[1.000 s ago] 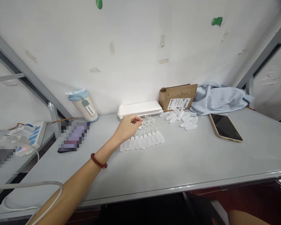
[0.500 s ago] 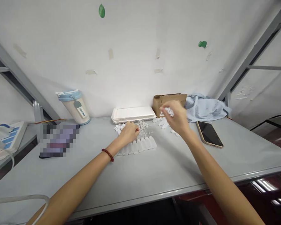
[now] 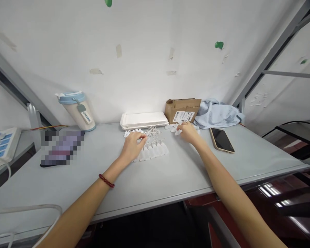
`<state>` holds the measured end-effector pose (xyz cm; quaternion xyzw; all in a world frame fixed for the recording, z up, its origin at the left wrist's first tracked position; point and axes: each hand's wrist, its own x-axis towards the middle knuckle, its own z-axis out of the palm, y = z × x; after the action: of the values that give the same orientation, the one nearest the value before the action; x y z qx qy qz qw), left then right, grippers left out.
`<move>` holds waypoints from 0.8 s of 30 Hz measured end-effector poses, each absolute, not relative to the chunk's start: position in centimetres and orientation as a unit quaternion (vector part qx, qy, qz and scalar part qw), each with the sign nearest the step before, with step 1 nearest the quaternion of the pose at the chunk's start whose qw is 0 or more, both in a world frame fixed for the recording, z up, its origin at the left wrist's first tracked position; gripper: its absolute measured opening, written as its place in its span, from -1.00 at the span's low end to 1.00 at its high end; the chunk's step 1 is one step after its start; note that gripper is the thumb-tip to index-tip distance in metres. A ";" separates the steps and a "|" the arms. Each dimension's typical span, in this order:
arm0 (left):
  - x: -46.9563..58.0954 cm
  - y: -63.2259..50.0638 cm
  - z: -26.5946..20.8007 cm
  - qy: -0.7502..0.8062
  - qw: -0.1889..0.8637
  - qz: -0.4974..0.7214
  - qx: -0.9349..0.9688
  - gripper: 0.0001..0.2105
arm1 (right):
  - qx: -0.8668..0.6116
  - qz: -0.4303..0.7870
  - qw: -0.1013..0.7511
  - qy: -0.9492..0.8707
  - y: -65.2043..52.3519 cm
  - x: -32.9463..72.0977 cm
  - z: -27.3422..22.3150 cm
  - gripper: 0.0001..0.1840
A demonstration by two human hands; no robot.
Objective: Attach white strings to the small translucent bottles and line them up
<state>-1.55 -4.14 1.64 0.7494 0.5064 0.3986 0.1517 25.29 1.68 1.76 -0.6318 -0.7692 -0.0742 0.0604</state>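
Observation:
My left hand (image 3: 134, 146) is above the left end of a row of translucent white sleeve-like pieces (image 3: 155, 151) with thin white loops at their tops. Its thumb and forefinger are pinched together; whatever they hold is too small to make out. Behind it lies a pile of small white parts (image 3: 129, 132), next to a tangle of short white cords (image 3: 153, 131). My right hand (image 3: 188, 132) is down at the loose translucent pieces (image 3: 168, 126) in front of the cardboard box (image 3: 183, 110). Its curled fingertips are closed on one such piece (image 3: 178, 132).
White trays (image 3: 144, 120) are stacked against the wall. Right of the box are a light blue cloth (image 3: 218, 115) and a phone (image 3: 222, 140). At left stand a tumbler (image 3: 79, 112), a pixelated flat item (image 3: 63, 148) and a power strip (image 3: 5, 146). A white cable (image 3: 41, 206) crosses the front left.
My right hand has come down from in front of the box onto the loose pieces. My left hand has shifted slightly left of the cords. The camera view has shifted a little.

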 end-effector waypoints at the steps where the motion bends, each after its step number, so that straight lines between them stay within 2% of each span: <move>1: -1.5 -4.2 1.7 0.508 0.161 0.409 0.741 -0.85 | -0.632 -0.077 0.061 -0.769 1.7 25.2 1.6 -0.57; 11: -1.1 -4.4 2.0 0.523 0.255 0.468 0.665 -0.82 | -0.608 -0.102 0.070 -0.785 1.4 24.7 0.9 -0.59; 16: -0.9 -4.7 2.1 0.530 0.272 0.467 0.653 -0.82 | -0.591 -0.104 0.079 -0.796 1.2 24.6 1.0 -0.68; 19: -0.8 -4.7 2.0 0.528 0.274 0.470 0.652 -0.82 | -0.573 -0.089 0.133 -0.804 0.9 24.1 1.4 -0.77; 24: -0.6 -4.7 1.9 0.520 0.260 0.489 0.650 -0.84 | -0.471 -0.008 0.278 -0.837 -0.5 21.8 2.2 -0.86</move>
<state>-0.58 -4.73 1.93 0.6504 0.5198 0.4892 0.2597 21.83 -0.55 2.21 -0.4714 -0.8370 -0.0078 0.2777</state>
